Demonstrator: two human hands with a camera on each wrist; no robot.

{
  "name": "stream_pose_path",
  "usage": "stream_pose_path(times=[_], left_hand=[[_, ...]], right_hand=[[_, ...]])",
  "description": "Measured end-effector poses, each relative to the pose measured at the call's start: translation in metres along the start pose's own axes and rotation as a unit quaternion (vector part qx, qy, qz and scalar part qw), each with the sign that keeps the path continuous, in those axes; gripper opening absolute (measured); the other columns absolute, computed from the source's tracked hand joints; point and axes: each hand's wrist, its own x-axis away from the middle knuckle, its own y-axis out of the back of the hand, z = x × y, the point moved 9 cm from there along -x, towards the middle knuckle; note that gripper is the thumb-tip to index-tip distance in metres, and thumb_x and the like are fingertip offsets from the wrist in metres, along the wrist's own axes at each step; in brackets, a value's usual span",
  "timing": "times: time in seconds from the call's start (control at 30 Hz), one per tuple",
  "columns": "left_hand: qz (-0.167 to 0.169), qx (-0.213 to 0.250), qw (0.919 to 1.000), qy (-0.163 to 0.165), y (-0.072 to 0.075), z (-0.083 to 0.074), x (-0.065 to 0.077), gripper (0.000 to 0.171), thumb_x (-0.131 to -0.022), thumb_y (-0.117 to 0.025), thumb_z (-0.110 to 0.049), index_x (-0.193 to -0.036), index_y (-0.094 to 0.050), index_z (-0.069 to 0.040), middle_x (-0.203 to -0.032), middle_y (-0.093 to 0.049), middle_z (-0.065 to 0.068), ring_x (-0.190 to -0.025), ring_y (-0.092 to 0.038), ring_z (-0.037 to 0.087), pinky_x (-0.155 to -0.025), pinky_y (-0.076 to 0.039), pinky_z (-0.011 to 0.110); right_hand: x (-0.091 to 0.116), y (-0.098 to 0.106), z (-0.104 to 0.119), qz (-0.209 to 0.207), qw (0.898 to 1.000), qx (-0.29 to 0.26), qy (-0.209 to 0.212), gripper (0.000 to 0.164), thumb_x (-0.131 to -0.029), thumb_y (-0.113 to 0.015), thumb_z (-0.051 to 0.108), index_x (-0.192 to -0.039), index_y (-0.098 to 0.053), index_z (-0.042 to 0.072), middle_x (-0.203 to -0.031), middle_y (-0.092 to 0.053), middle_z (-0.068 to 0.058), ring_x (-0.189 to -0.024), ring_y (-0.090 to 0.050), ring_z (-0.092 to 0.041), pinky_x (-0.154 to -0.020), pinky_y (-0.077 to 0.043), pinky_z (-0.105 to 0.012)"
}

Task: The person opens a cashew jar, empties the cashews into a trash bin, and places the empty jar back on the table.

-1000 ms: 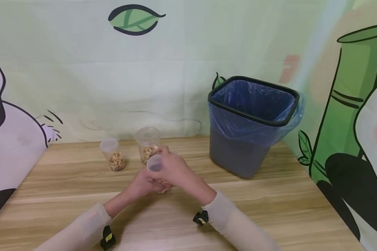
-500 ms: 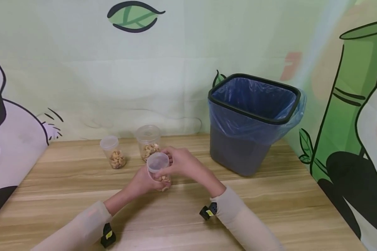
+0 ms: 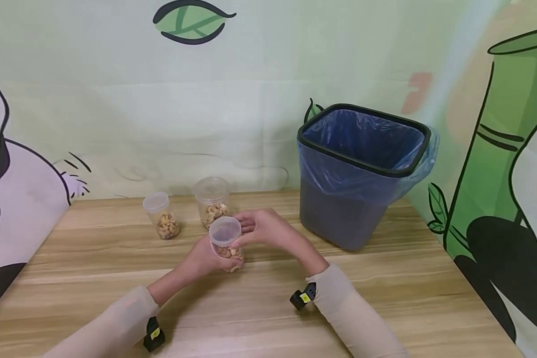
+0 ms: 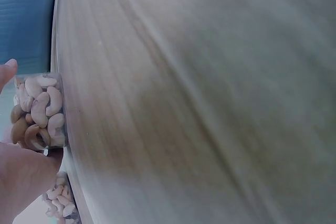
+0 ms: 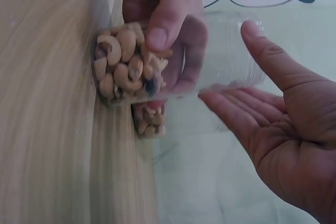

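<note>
My left hand grips a clear plastic jar from its left side, low on the body, with the thumb across the front. Cashews fill the lower part of that jar, and its top looks translucent. Right beside the jar's upper end is my right hand, fingers and thumb fairly straight. In the right wrist view, the right thumb and fingertips lie at either side of the ridged neck. The left wrist view catches only the jar's lower end with its cashews and part of the left hand.
Behind the hands stand a wider lidded jar of cashews and, farther left, a slimmer lidded jar of cashews. A grey bin with a blue liner is at the back right. A printed cloth backdrop borders the wooden table.
My right hand has come off the top of the held jar, shifting right, and its fingers have straightened. The left hand has kept its grip on the jar. The view has tilted slightly.
</note>
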Motion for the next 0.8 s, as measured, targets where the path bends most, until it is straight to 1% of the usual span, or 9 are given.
stream_pose_path(times=[0.07,0.13,0.3,0.37,0.5,0.53,0.63,0.73,0.8], left_hand=[[0.002,0.003,1.0000,0.001,0.000,-0.001,0.001,0.080,-0.069,-0.094,-0.008,-0.136,-0.052,0.003,-0.122,-0.067,0.016,-0.112,-0.063,0.027,-0.100,-0.048,0.043],[0.004,0.009,0.9999,0.004,0.000,-0.001,0.002,0.080,-0.069,-0.094,-0.008,-0.136,-0.052,0.003,-0.123,-0.067,0.016,-0.113,-0.063,0.028,-0.102,-0.047,0.046],[0.007,0.022,0.9997,0.009,-0.001,0.001,0.003,0.081,-0.069,-0.094,-0.006,-0.137,-0.051,0.002,-0.125,-0.066,0.015,-0.116,-0.062,0.028,-0.104,-0.045,0.046],[0.009,0.017,0.9997,0.011,-0.003,0.002,0.002,0.080,-0.069,-0.094,-0.007,-0.137,-0.052,0.001,-0.125,-0.066,0.014,-0.117,-0.062,0.028,-0.104,-0.045,0.045],[0.012,0.004,0.9998,0.014,-0.006,0.005,0.002,0.078,-0.069,-0.094,-0.009,-0.135,-0.053,0.000,-0.122,-0.067,0.013,-0.115,-0.062,0.027,-0.103,-0.046,0.045],[0.012,-0.001,0.9999,0.012,-0.007,0.005,0.002,0.077,-0.069,-0.094,-0.009,-0.134,-0.053,0.001,-0.121,-0.068,0.013,-0.114,-0.063,0.027,-0.103,-0.046,0.045],[0.013,-0.004,0.9999,0.005,-0.007,0.004,0.001,0.079,-0.069,-0.094,-0.010,-0.135,-0.052,0.002,-0.121,-0.067,0.014,-0.112,-0.063,0.027,-0.100,-0.048,0.044],[0.014,-0.017,0.9997,-0.006,-0.005,0.001,0.001,0.080,-0.069,-0.094,-0.011,-0.135,-0.051,0.004,-0.120,-0.067,0.016,-0.108,-0.064,0.027,-0.096,-0.051,0.040],[0.015,-0.030,0.9993,-0.015,-0.003,-0.001,0.000,0.079,-0.070,-0.094,-0.012,-0.135,-0.051,0.004,-0.121,-0.067,0.016,-0.107,-0.064,0.026,-0.094,-0.053,0.038]], right_hand=[[0.000,0.000,-0.004,0.007,0.999,-0.039,-0.007,0.058,-0.080,-0.088,0.014,-0.131,-0.065,-0.001,-0.121,-0.072,-0.016,-0.106,-0.072,-0.020,-0.086,-0.056,-0.023],[-0.001,0.000,-0.007,0.012,0.998,-0.055,-0.010,0.058,-0.080,-0.087,0.011,-0.132,-0.064,-0.002,-0.121,-0.072,-0.017,-0.106,-0.072,-0.021,-0.086,-0.056,-0.023],[0.001,0.000,-0.009,0.021,0.999,-0.046,-0.001,0.058,-0.082,-0.086,0.012,-0.133,-0.063,-0.002,-0.122,-0.071,-0.017,-0.109,-0.072,-0.021,-0.088,-0.056,-0.022],[0.002,0.000,-0.009,0.028,0.999,-0.036,0.004,0.058,-0.082,-0.085,0.012,-0.134,-0.062,-0.001,-0.124,-0.070,-0.017,-0.110,-0.071,-0.021,-0.089,-0.056,-0.023],[0.007,0.000,-0.008,0.062,0.997,-0.039,0.016,0.068,-0.084,-0.083,0.008,-0.144,-0.053,0.002,-0.140,-0.061,-0.016,-0.119,-0.066,-0.026,-0.099,-0.053,-0.036],[0.008,0.000,-0.006,0.070,0.997,-0.034,0.027,0.070,-0.086,-0.082,0.008,-0.147,-0.049,0.004,-0.144,-0.058,-0.016,-0.122,-0.065,-0.027,-0.101,-0.052,-0.038],[0.010,-0.001,0.006,0.069,0.997,0.001,0.042,0.066,-0.095,-0.074,0.015,-0.153,-0.042,0.008,-0.152,-0.050,-0.014,-0.128,-0.060,-0.028,-0.104,-0.050,-0.040],[0.008,-0.006,0.025,0.021,0.995,0.090,0.040,0.053,-0.104,-0.060,0.026,-0.151,-0.045,0.009,-0.149,-0.054,-0.011,-0.130,-0.057,-0.027,-0.106,-0.048,-0.038],[0.005,-0.011,0.035,-0.019,0.988,0.154,0.013,0.049,-0.107,-0.053,0.035,-0.148,-0.050,0.009,-0.145,-0.058,-0.009,-0.129,-0.058,-0.026,-0.105,-0.048,-0.039]])
